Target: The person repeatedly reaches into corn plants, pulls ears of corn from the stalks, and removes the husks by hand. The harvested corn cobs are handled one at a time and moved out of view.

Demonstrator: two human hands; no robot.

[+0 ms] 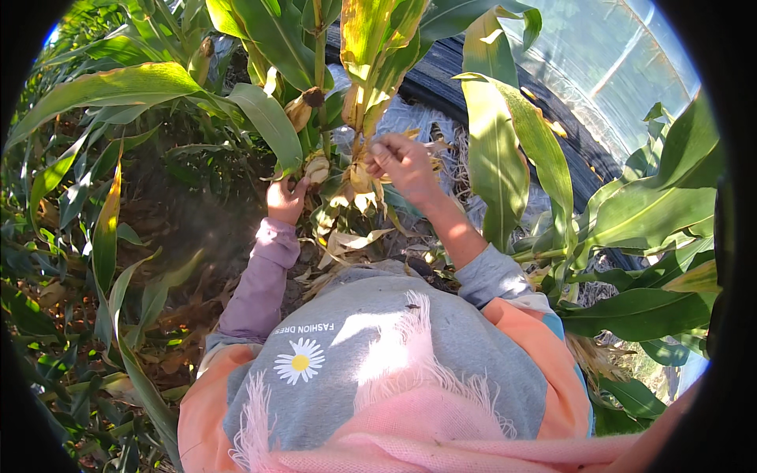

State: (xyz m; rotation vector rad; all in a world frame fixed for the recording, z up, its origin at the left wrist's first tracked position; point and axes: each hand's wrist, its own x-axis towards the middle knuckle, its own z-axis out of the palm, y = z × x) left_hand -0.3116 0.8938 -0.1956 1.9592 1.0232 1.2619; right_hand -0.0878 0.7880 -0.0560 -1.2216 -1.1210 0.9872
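Note:
My left hand (285, 198) is beside a pale corn ear in its husk (317, 169), low on a green stalk. Its thumb touches the husk, while a green corn leaf (278, 127) hangs over the fingertips. My right hand (407, 168) has its fingers curled in at a drier corn stalk (357, 145), where yellowed, torn husks (362, 180) spread out below. Whether its fingertips pinch a husk is hidden by the hand itself. Higher up between the stalks, another ear with a dark brown silk tip (300, 111) leans outward.
Broad corn leaves (514, 159) hang on the right, and dense plants (65, 195) fill the left. Behind the stalks run a dark rolled sheet (437, 77) and a clear plastic film wall (603, 65). Dry husks (346, 243) litter the soil before my body. A fringed pink scarf (402, 420) hangs down my front.

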